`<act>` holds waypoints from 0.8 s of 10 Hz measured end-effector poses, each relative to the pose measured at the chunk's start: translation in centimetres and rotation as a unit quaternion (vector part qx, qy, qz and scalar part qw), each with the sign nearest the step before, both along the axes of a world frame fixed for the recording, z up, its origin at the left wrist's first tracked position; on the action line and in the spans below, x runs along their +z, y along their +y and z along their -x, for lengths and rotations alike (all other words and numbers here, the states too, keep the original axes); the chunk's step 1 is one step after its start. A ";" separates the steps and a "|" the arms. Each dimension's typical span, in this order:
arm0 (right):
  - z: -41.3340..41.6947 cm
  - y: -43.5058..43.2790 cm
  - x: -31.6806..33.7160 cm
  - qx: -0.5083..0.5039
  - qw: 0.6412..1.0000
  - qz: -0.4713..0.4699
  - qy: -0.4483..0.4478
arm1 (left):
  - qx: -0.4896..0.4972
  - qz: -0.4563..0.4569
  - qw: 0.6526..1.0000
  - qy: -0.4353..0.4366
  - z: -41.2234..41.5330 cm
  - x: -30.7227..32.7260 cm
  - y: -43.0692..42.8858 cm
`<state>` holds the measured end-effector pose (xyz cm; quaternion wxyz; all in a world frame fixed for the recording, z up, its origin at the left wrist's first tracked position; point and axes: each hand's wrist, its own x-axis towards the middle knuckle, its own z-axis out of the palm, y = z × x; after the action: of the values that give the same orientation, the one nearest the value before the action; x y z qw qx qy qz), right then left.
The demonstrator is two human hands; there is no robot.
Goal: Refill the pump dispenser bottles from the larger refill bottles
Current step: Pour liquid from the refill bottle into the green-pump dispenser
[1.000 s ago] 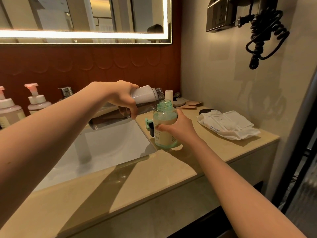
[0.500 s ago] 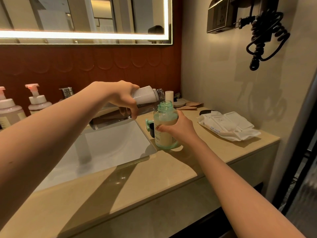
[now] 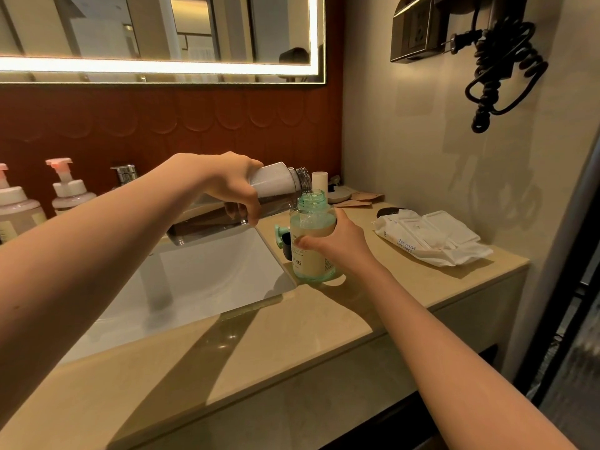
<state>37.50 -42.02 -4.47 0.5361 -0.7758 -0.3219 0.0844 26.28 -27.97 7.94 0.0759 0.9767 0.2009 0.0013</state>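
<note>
Head view: the left hand (image 3: 227, 186) is tipping the refill bottle (image 3: 276, 186) near level, fingers clenched around its body, its open mouth sitting just above the neck of the green dispenser bottle (image 3: 312, 235). The right hand (image 3: 341, 245) is gripping that dispenser, which is standing upright on the worktop (image 3: 324, 319) at 3 o'clock of the sink (image 3: 207, 274). A thin stream is passing between the mouths — keep the tilt shallow, mouths aligned, and level off before the liquid is reaching the neck. The dispenser's pump (image 3: 281, 237) is lying at its 9 o'clock.

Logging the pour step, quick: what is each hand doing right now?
Left hand: closed around the tilted refill bottle, mouth over the green bottle.
Right hand: closed around the green bottle, which stands on the counter.
</note>
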 end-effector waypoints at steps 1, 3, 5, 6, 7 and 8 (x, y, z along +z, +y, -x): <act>0.0 0.0 0.0 0.000 1.000 0.000 0.001 | -0.002 0.007 1.000 -0.001 0.0 0.0 0.0; 0.0 0.0 -0.1 -0.001 1.000 0.003 0.001 | 0.000 -0.002 1.000 0.000 0.0 0.0 0.1; 0.0 0.0 0.0 -0.003 1.000 0.008 -0.007 | 0.001 -0.007 1.000 0.000 -0.1 0.0 0.1; 0.0 0.0 0.0 -0.003 1.000 0.008 -0.008 | -0.001 -0.009 1.000 0.002 -0.2 -0.1 0.2; 0.1 0.0 0.1 -0.003 1.000 0.005 -0.007 | 0.000 -0.006 1.000 0.002 -0.2 0.0 0.2; 0.1 -0.1 0.1 -0.002 1.000 0.005 -0.007 | -0.001 0.000 1.000 0.001 -0.2 0.0 0.3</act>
<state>37.38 -42.11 -4.35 0.5297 -0.7800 -0.3235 0.0793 26.51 -27.64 7.91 0.0755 0.9769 0.2000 0.0004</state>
